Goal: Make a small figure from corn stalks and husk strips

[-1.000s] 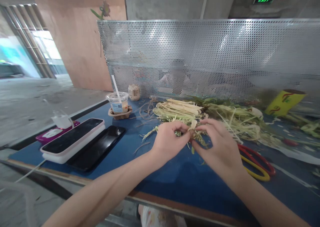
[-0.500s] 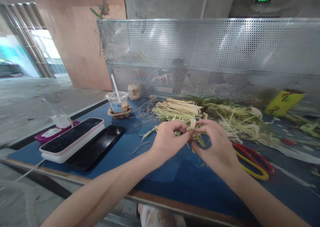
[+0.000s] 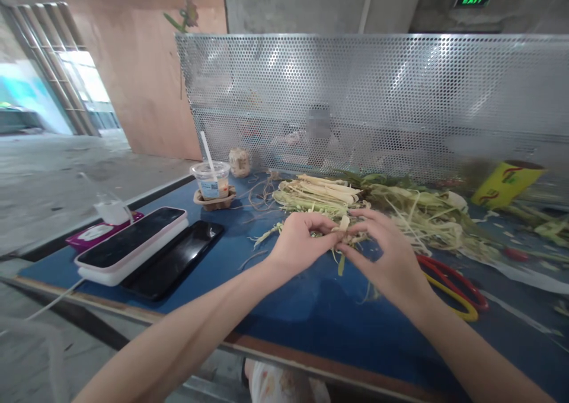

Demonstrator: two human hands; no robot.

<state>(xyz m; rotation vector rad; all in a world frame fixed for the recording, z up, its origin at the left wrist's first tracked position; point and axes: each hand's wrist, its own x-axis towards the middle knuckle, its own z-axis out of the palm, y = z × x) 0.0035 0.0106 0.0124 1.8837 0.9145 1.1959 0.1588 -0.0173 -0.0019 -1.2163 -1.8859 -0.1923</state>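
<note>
Pinching a pale strip (image 3: 344, 224) between both hands, over the middle of the worktop (image 3: 302, 326). Our left hand (image 3: 299, 244) has thumb and fingertips closed narrow on it; our right hand (image 3: 393, 258) grips it from the other side with fingertips and thumb, other fingers arched. Fingers hide the strip's lower part. Just behind our hands: a pile of dried husks (image 3: 322, 189), with more leafy scraps (image 3: 431, 213) to the right. Red and yellow handles (image 3: 464, 284) lie beside our right wrist. Over left we've got a black phone (image 3: 173, 261), and behind it a lidded cup (image 3: 210, 181) with a straw, in a cardboard holder (image 3: 214, 202).
</note>
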